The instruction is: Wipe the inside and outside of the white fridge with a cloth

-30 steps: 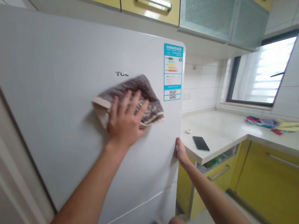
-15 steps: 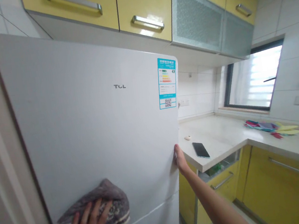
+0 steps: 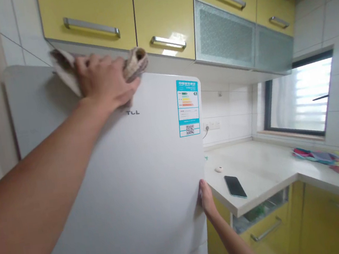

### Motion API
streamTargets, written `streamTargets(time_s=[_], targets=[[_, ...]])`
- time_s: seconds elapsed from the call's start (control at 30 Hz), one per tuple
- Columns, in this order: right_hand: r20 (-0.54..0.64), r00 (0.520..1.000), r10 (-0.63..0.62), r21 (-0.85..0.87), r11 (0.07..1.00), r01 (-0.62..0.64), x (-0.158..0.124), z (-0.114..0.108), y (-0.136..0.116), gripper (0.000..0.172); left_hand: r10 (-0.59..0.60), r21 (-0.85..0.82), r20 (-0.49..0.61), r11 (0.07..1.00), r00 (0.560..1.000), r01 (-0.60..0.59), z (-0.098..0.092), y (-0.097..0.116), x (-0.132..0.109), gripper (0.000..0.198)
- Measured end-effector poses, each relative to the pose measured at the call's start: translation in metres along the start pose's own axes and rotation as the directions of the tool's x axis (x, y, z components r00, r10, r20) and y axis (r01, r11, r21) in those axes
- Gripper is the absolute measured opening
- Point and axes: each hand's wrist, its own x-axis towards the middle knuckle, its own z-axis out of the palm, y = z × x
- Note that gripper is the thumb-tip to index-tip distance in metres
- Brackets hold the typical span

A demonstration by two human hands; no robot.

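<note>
My left hand (image 3: 103, 79) is closed on a patterned grey-brown cloth (image 3: 138, 60), pressing it to the upper front of a white refrigerator (image 3: 126, 178) just above its TCL lettering. The cloth bunches out on both sides of the hand. Lower down, my right hand (image 3: 206, 197) grips the refrigerator's right edge, thumb upward; its other fingers are mostly hidden. A blue energy label (image 3: 187, 107) is stuck at the refrigerator's upper right corner.
Yellow wall cabinets (image 3: 166, 10) hang close above the refrigerator. On the white counter (image 3: 256, 165) to the right lie a black phone (image 3: 235, 186), a small white object (image 3: 219, 169) and several coloured cloths (image 3: 320, 157). A window (image 3: 299, 97) is behind.
My left hand has carried the cloth from the refrigerator's lower left up to near its top edge. My right hand keeps its hold on the edge; the view has tilted up slightly.
</note>
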Motion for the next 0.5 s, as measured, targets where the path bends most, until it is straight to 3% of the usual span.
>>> streamTargets(time_s=[0.1, 0.2, 0.27, 0.37, 0.43, 0.5], targets=[[0.006, 1.000, -0.015, -0.031, 0.999, 0.015, 0.001, -0.002, 0.004, 0.084, 0.102, 0.013, 0.191, 0.994, 0.976, -0.107, 0.018, 0.074, 0.030, 0.068], [0.055, 0.998, -0.017, -0.027, 0.999, 0.019, 0.004, -0.006, 0.005, 0.084, 0.283, -0.065, 0.160, 0.959, 0.946, -0.276, 0.043, 0.137, 0.028, 0.065], [0.095, 0.995, -0.021, -0.024, 0.999, 0.023, 0.006, -0.009, 0.006, 0.084, 0.366, -0.107, 0.131, 0.929, 0.921, -0.354, 0.054, 0.160, 0.022, 0.065], [0.107, 0.994, -0.023, -0.027, 0.999, 0.026, 0.010, -0.012, 0.007, 0.083, 0.403, -0.153, 0.132, 0.911, 0.906, -0.383, 0.054, 0.154, 0.021, 0.074], [0.100, 0.995, -0.025, -0.023, 0.999, 0.028, 0.011, -0.012, 0.008, 0.082, 0.332, -0.161, 0.163, 0.938, 0.929, -0.307, 0.043, 0.126, 0.027, 0.072], [0.092, 0.995, -0.025, -0.017, 0.999, 0.027, 0.011, -0.012, 0.008, 0.082, 0.217, -0.132, 0.181, 0.972, 0.959, -0.195, 0.026, 0.084, 0.035, 0.065]])
